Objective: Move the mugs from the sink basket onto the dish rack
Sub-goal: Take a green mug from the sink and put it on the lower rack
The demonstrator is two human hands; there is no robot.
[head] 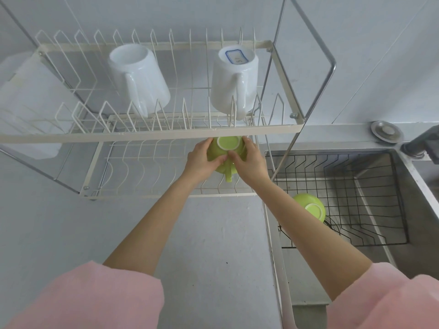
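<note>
An upside-down green mug (227,148) sits at the right end of the dish rack's lower tier (133,162), its handle pointing toward me. My left hand (202,160) and my right hand (249,162) both hold it, one on each side. A second green mug (311,206) lies upside down in the black wire sink basket (368,186), partly hidden by my right forearm. Two white mugs (140,77) (234,79) stand upside down on the rack's upper tier (152,135).
The steel sink wall (418,186) runs along the right, with a dark faucet (425,143) and a round metal drain cap (386,131) behind it. A grey counter (213,245) lies below the rack. The rack's metal frame post (287,148) slants close to my right hand.
</note>
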